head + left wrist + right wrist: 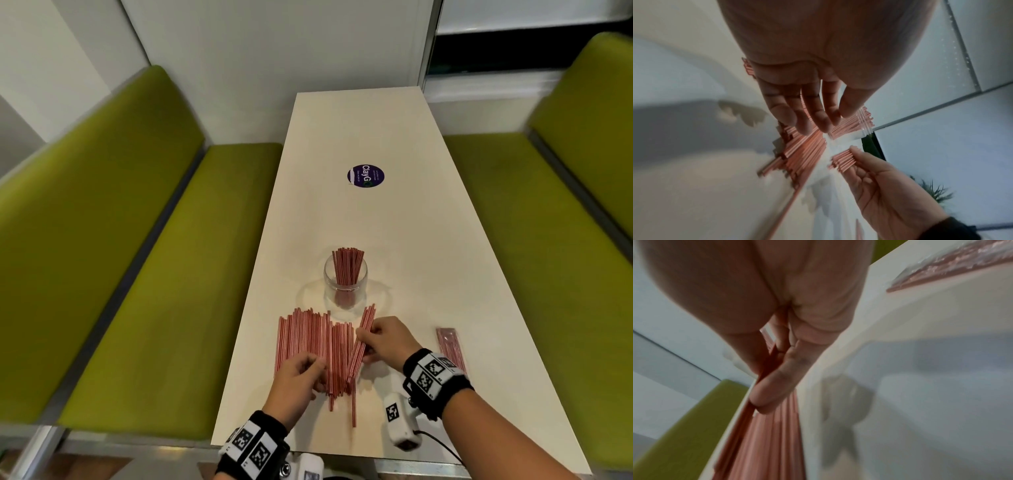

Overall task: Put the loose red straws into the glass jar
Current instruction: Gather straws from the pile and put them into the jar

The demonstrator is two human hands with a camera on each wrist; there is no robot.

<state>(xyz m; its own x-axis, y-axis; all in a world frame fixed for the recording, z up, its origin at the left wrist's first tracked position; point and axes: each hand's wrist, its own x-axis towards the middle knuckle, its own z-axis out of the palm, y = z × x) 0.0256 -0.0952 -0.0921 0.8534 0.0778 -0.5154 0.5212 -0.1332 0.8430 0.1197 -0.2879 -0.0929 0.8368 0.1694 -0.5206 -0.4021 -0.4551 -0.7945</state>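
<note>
Loose red straws [308,346] lie in a flat spread on the white surface [394,240], just in front of the glass jar [345,286], which already holds some upright. The right hand [387,339] pinches a small tilted bundle [362,339]. The left hand [299,378] rests straight, slightly spread fingers [797,120] on the spread.

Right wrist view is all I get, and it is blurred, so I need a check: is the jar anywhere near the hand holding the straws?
Observer: Yes. The glass jar stands just beyond the right hand, already holding a bunch of straws.
Operator: What is the other hand doing?
Observer: The left hand rests with straight fingers on the loose straws lying on the table.
Operator: How much does the right hand hold?
Observer: A small bundle, tilted toward the jar.
</note>
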